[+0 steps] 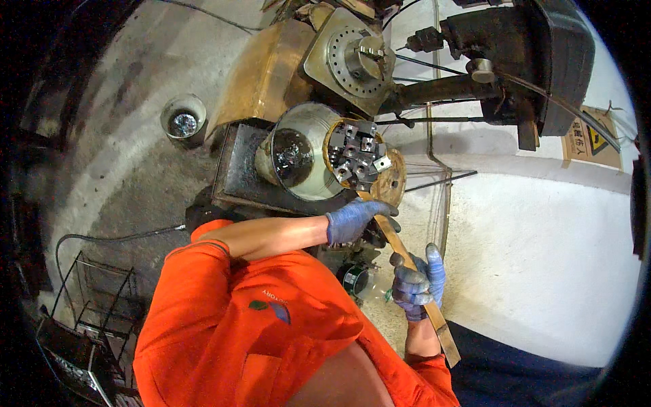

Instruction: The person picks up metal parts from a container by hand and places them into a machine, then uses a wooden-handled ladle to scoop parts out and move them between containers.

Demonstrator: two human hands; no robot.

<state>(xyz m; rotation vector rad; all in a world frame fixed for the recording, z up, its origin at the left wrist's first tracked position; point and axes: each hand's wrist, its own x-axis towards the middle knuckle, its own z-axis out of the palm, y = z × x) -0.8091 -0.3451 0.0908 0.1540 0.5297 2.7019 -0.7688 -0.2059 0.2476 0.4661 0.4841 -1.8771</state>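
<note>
Gripping a long flat bar (415, 271) at lower centre-right: right hand (418, 283), in a blue-grey glove, fingers wrapped tight round the bar's lower half. Running diagonally, bar, from the lower right up toward the chuck (358, 159) at centre frame, upper end near its jaws. Resting on the bar's upper stretch just under the chuck: left hand (354, 220), gloved too, fingers curled over the bar; firm clamp or mere touch, cannot tell. Sitting just left of the chuck, a shiny steel drum (298, 152). Above, a perforated round plate (356, 57) on the machine. Standing apart at upper left on the floor, a small can (183, 122). Filling the lower frame, orange sleeves (251, 319).
</note>
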